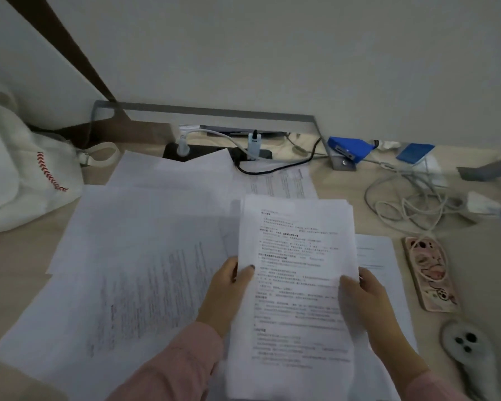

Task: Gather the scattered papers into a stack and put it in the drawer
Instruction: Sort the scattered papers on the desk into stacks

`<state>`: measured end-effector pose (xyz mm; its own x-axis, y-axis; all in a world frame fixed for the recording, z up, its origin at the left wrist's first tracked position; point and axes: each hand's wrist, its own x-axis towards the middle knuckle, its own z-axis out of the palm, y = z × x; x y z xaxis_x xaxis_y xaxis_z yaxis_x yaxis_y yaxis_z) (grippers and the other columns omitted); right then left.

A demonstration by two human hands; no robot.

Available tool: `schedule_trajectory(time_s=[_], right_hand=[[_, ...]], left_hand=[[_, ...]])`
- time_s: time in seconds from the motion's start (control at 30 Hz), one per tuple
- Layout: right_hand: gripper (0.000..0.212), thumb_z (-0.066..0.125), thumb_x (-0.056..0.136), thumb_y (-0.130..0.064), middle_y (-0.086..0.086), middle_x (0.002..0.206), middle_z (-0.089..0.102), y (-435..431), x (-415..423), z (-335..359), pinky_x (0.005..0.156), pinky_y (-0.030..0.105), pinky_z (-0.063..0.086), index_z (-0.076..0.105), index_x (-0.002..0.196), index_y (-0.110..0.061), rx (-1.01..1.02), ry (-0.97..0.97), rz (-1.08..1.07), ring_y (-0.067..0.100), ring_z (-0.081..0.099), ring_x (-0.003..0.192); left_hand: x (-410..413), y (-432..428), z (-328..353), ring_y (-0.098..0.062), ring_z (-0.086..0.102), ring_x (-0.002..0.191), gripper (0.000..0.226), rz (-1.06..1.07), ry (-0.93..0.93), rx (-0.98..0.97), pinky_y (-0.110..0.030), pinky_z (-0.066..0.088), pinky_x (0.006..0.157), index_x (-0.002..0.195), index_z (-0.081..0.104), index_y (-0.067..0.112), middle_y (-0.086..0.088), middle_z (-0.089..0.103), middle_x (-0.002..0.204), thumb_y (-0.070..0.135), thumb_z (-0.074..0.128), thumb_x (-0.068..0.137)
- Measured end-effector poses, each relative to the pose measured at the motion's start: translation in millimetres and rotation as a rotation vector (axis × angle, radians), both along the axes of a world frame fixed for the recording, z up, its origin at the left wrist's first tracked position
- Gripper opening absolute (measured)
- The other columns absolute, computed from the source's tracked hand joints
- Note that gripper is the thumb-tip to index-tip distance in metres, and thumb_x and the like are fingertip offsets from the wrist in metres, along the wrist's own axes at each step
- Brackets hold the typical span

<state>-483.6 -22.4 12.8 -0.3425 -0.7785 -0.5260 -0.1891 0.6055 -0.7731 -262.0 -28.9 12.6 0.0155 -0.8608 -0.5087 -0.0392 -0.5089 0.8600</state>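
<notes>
Left hand (225, 292), right hand (365, 299), one stack (297, 250) between; five-plus loose sheets (145, 227).

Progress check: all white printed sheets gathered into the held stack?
No, loose white printed sheets lie spread across the beige desk beside the held paper stack.

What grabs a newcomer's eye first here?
The sheaf of printed papers held at centre, gripped at its sides by the left hand and right hand. Loose sheets sprawl over the desk to its left. At the right lie a pink-cased phone and tangled cables.
</notes>
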Motion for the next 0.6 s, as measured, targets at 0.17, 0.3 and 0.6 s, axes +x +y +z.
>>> schedule_trajectory(time_s=[0.17,0.3,0.6], right_hand=[[0.009,0.047,0.086,-0.014,0.007,0.076,0.057,12,-75,-32,0.060,0.029,0.043,0.055,0.090,-0.013,0.107,0.125,-0.061,0.022,0.054,0.066],[0.020,0.045,0.089,-0.009,0.002,0.080,0.057,10,-107,-50,0.064,0.029,0.039,0.055,0.106,-0.003,0.117,0.244,-0.081,0.021,0.052,0.074],[0.054,0.057,0.083,-0.005,0.021,0.128,0.049,9,-114,-60,0.092,0.038,0.042,0.040,0.134,-0.006,0.129,0.471,0.067,0.035,0.047,0.114]], left_hand=[[-80,8,-39,-0.006,0.060,0.086,0.017,-0.139,-0.028,0.114,-0.021,0.048,0.077,0.106,0.051,0.025,0.006,0.064,0.102,0.015,0.042,0.095],[-114,13,-57,-0.005,0.060,0.093,0.027,-0.191,-0.038,0.163,-0.019,0.048,0.077,0.116,0.047,0.025,0.011,0.062,0.104,0.012,0.042,0.093],[-119,18,-68,-0.009,0.058,0.102,0.036,-0.274,-0.163,0.148,-0.026,0.045,0.094,0.117,0.058,0.030,-0.003,0.055,0.119,0.021,0.046,0.085]])
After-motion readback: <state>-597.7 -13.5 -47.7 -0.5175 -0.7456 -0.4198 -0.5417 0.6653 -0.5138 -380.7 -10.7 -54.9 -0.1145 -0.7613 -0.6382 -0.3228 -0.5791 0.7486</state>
